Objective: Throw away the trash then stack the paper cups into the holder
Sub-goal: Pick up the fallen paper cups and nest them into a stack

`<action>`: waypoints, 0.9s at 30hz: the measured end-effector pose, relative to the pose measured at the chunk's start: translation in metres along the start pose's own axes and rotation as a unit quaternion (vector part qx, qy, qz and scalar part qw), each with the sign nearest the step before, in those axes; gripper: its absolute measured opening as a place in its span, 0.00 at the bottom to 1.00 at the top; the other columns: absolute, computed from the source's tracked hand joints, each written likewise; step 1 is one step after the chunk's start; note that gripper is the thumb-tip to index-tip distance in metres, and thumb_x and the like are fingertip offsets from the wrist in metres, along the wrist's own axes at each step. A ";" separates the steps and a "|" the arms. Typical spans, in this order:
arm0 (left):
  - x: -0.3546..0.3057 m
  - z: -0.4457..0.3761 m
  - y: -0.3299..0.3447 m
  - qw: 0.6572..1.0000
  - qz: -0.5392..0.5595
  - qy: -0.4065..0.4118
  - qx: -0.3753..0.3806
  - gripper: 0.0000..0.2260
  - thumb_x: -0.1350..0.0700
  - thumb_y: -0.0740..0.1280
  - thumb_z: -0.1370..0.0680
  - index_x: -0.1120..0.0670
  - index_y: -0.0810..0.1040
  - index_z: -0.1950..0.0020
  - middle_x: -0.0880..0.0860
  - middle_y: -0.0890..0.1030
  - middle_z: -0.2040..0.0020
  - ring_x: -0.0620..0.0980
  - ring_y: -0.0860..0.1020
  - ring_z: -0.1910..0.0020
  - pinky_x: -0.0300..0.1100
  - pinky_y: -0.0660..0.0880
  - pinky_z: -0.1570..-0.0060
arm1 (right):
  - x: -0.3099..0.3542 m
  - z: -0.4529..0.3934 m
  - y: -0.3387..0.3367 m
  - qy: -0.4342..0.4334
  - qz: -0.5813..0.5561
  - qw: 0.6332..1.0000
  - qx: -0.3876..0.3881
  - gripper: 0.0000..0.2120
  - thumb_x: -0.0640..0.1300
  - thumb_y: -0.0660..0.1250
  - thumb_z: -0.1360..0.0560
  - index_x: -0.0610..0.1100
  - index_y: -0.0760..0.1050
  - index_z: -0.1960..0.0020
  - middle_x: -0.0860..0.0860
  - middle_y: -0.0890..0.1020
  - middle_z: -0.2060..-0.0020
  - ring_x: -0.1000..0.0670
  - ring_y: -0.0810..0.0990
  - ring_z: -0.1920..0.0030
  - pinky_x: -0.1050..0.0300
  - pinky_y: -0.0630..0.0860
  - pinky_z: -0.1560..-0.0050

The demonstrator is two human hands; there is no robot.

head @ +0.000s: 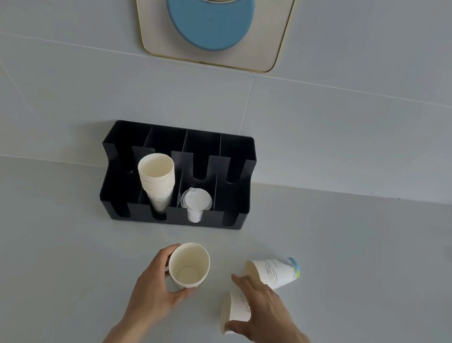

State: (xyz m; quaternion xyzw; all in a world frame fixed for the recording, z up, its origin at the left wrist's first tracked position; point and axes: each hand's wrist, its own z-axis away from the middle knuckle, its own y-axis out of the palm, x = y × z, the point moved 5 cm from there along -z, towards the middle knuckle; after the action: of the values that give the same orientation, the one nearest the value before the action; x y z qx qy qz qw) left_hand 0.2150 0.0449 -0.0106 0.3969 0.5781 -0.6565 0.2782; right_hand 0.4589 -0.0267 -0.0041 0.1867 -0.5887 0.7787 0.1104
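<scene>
Paper cup [236, 311] lies on its side on the desk [52, 239] under our right hand [263, 307], long axis pointing left; the grip closes narrow around it. Our left hand [153, 284] holds an upright cup [189, 266] nearer the black holder [174, 216], whose stack [157, 182] sits straight ahead. A third cup [275, 272] lies just beside the right hand.

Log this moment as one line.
left hand: holds upright cup | right hand: grips tipped cup | third cup: lying on counter | holder: one stack
</scene>
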 end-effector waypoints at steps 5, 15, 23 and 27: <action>0.000 0.001 0.000 1.000 -0.003 0.008 0.008 0.40 0.43 0.83 0.40 0.37 0.68 0.32 0.34 0.76 0.37 0.37 0.77 0.41 0.43 0.80 0.44 | 0.005 0.001 0.020 -0.021 0.061 0.998 0.021 0.51 0.60 0.77 0.35 0.51 0.55 0.20 0.55 0.71 0.31 0.49 0.72 0.35 0.57 0.69 0.36; 0.002 0.005 0.002 1.000 -0.009 0.016 0.025 0.43 0.40 0.83 0.41 0.36 0.66 0.31 0.32 0.74 0.36 0.38 0.77 0.41 0.44 0.80 0.44 | 0.014 0.010 0.004 0.036 -0.063 0.993 -0.092 0.50 0.67 0.73 0.36 0.53 0.57 0.21 0.60 0.71 0.36 0.51 0.75 0.40 0.57 0.74 0.44; -0.001 0.007 0.005 0.999 -0.006 0.017 0.035 0.42 0.41 0.82 0.42 0.33 0.65 0.32 0.30 0.73 0.36 0.37 0.77 0.41 0.41 0.79 0.43 | 0.051 0.006 -0.102 0.014 -0.254 0.919 -0.303 0.44 0.64 0.77 0.36 0.51 0.68 0.26 0.58 0.75 0.40 0.56 0.78 0.42 0.65 0.76 0.44; -0.002 0.010 0.007 0.999 -0.007 0.022 0.036 0.41 0.42 0.81 0.41 0.36 0.66 0.32 0.32 0.75 0.36 0.35 0.76 0.42 0.40 0.79 0.45 | 0.086 0.000 -0.128 -0.048 -0.279 0.903 -0.324 0.43 0.61 0.78 0.35 0.48 0.68 0.25 0.55 0.74 0.37 0.53 0.77 0.37 0.65 0.75 0.42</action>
State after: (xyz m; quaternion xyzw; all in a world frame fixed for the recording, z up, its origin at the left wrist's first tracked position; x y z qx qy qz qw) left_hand 0.2200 0.0334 -0.0127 0.4172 0.5624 -0.6699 0.2466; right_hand 0.4312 0.0057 0.1443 0.3348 -0.7370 0.4722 0.3490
